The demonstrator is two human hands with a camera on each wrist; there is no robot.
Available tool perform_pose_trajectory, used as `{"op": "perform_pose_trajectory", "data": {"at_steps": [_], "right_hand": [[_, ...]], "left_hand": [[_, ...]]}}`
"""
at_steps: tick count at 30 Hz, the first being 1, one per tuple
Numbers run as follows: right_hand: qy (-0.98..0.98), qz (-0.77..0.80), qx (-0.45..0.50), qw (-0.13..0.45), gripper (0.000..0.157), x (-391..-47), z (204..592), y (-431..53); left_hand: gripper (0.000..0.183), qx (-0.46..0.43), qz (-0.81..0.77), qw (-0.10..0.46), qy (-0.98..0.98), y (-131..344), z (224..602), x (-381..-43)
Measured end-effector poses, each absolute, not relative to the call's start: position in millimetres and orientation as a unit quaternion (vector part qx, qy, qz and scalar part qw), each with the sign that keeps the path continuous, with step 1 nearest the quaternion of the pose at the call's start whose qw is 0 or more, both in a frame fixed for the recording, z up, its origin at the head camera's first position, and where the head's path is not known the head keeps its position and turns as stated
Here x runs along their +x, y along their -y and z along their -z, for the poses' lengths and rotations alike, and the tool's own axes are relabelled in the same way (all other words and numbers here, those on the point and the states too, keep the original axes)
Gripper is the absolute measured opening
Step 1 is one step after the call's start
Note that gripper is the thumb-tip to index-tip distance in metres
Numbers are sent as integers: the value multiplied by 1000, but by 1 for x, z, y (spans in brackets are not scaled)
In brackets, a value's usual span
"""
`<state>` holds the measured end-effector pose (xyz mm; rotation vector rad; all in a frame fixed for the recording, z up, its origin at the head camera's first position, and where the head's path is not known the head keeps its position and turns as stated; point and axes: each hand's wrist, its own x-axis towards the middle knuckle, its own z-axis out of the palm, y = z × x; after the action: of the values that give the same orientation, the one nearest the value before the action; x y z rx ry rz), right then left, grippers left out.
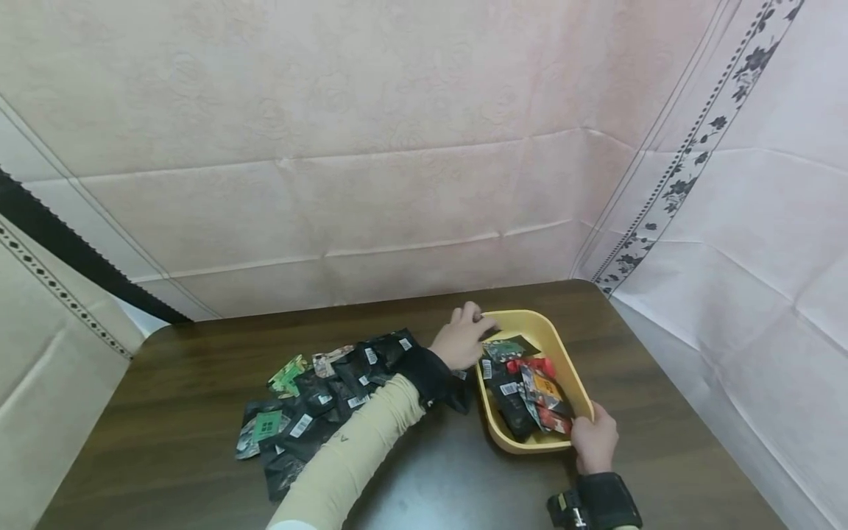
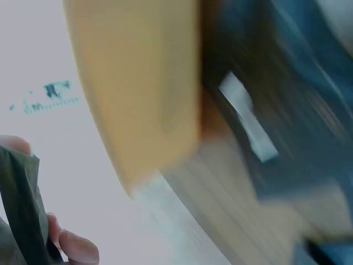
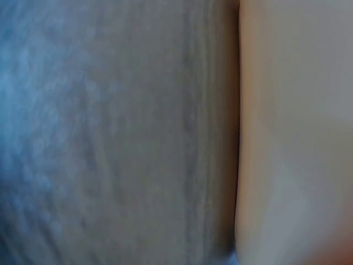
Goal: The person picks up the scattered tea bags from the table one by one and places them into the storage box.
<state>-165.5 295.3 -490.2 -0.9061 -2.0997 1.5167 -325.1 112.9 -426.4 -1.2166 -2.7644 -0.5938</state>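
Here, the left hand (image 1: pixel 464 338) is at the far left corner of a yellow tub (image 1: pixel 564 353), which sits on the worktop (image 1: pixel 662 460) between its middle and its right edge. As the left wrist view shows, this hand's grip is narrowed to a pinch, with a dark packet (image 2: pixel 21 196) between finger and thumb. The right hand (image 1: pixel 595 439) grips the tub's near right corner; how far its fingers wrap the rim cannot be told. Inside the tub lie several packets (image 1: pixel 510 390), black, red and orange, overlapping at uneven angles. A heap of mostly black packets (image 1: pixel 318 408) lies toward the worktop's left edge, with the left sleeve (image 1: pixel 358 442) reaching past its right side. Three faults seem possible. The pinched packet, apparently thin and slick, could catch on the rim and drop outside the tub if released too far toward the worktop's far edge. The tub could tip or skid if the left hand bore down on its far corner while the right hand's hold slackened. Finally, a low sweep of the sleeve could drag loose packets toward the worktop's near edge.
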Motion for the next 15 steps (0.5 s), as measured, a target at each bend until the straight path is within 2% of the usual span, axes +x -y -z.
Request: {"op": "perform_pose_trajectory", "data": {"at_steps": [8,11,15], "right_hand": [[751,-537,-324,207,50,-166,492,-296],[755,-533,-322,206,50,-166,493,-295],[760,-526,-320,209,51,-166,494,-297]], "left_hand": [[44,-454,198,51,867,-159,433,-309],[47,-438,192,34,878,-167,438,-306],[64,-421,181,-2,889,-171,443,-304]]}}
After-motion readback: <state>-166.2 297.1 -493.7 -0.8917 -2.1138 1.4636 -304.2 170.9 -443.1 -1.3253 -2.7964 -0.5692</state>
